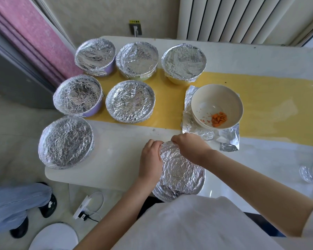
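A foil-covered bowl (181, 170) sits at the near edge of the white table (116, 159), right in front of me. My left hand (150, 159) grips the foil at the bowl's left rim, fingers curled over the edge. My right hand (192, 147) pinches the foil at the bowl's far rim. An uncovered cream bowl (215, 98) with orange food scraps stands on a loose sheet of foil (228, 139) beyond my right hand.
Several foil-covered bowls (130, 101) stand in rows on the left half of the table, across a yellow runner (269, 109). More crumpled foil (311, 174) lies at the right edge. Another person's legs (16, 202) and a power strip (83, 206) are on the floor, left.
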A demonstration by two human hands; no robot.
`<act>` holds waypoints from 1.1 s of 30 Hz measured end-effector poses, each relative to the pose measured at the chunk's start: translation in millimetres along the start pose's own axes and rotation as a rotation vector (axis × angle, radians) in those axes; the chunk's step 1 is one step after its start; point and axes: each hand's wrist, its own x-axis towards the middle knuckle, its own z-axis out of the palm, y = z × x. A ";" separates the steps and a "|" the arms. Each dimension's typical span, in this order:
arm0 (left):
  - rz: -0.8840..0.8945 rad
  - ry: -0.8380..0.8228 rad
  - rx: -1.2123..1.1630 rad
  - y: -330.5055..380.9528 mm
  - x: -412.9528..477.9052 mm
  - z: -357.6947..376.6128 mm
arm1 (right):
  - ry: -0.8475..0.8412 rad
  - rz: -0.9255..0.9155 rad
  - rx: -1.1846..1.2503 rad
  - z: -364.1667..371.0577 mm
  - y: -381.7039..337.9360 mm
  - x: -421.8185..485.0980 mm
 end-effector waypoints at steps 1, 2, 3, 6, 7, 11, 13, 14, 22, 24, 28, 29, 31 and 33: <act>0.007 -0.002 0.002 0.5 -0.2 -0.3 | -0.007 -0.015 0.003 0.0 0.0 0.2; 0.014 -0.002 0.005 0.6 -0.2 -0.7 | -0.012 -0.036 0.024 1.6 0.3 1.1; 0.020 -0.003 0.008 0.5 0.0 -1.1 | -0.005 -0.060 0.047 3.7 0.0 1.8; 0.029 0.004 0.004 0.3 -0.5 -1.4 | 0.039 -0.068 0.077 7.6 -2.5 0.5; 0.024 0.011 -0.004 1.1 -1.0 -1.3 | 0.044 -0.056 0.075 7.5 -3.1 0.7; -0.026 0.014 -0.059 2.5 -3.7 -3.8 | 0.030 -0.029 0.066 9.4 1.9 5.9; -0.037 -0.003 -0.063 3.0 -4.0 -4.2 | 0.015 -0.022 0.088 8.7 3.5 7.6; -0.043 -0.007 -0.058 3.0 -3.9 -4.2 | 0.002 -0.033 0.107 8.5 2.2 7.6; -0.073 -0.054 -0.034 3.8 -7.0 -2.1 | 0.014 -0.089 0.099 9.3 -4.4 3.3; -0.098 -0.104 -0.061 3.4 -9.2 -4.2 | 0.021 -0.120 0.121 10.5 -3.1 1.0; -0.158 -0.107 -0.006 4.1 -16.1 -9.9 | 0.101 -0.073 0.181 9.6 8.0 -3.3; -0.157 -0.103 0.021 5.3 -17.8 -11.0 | 0.118 -0.057 0.195 9.0 10.4 -4.3; -0.142 -0.098 0.056 7.0 -18.2 -11.2 | 0.137 -0.043 0.213 8.9 13.7 -5.3; -0.119 -0.084 0.022 6.8 -15.2 -9.0 | 0.136 -0.022 0.218 8.9 14.4 -5.5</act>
